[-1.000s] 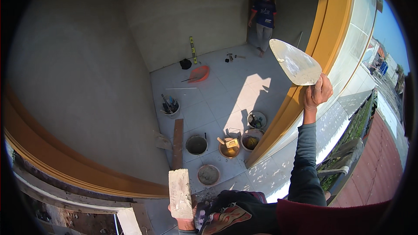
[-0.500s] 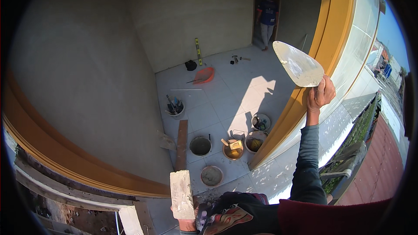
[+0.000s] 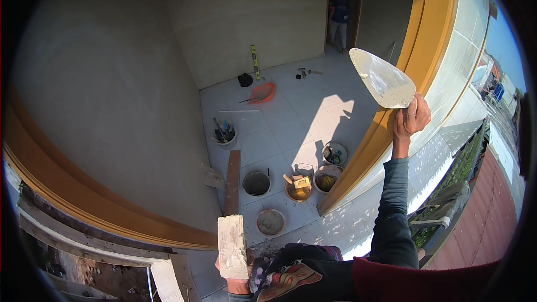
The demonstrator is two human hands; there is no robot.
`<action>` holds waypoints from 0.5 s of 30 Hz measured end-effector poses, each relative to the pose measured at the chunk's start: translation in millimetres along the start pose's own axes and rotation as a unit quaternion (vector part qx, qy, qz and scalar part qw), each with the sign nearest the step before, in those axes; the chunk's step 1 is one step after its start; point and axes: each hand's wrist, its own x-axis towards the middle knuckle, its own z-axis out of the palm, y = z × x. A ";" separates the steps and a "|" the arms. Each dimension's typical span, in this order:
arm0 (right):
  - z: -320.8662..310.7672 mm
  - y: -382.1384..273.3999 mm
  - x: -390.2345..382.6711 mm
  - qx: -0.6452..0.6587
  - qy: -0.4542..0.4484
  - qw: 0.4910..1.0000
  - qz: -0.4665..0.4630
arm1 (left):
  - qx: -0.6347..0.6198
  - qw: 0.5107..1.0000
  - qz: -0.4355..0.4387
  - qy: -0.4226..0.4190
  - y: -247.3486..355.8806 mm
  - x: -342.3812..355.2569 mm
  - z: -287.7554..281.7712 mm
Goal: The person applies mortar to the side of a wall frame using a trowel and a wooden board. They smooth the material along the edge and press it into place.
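Clearly, the right hand (image 3: 412, 116) is closed round a trowel (image 3: 383, 78), blade up and left of the fingers; likely stiff, light, best held by its handle. The left hand (image 3: 239, 287), mostly hidden, grips a pale board (image 3: 232, 246) above it, probably rigid, steadiest held centrally.

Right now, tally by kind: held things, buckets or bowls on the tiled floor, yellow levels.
Held things: 2 (trowel, right hand; pale board, left hand)
Buckets or bowls: 6
Yellow levels: 1
Total: 9
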 end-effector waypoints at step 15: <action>5.3 2.1 8.5 0.024 0.014 0.998 -0.050 | -0.205 0.968 -0.048 -0.137 -6.1 -3.2 -22.0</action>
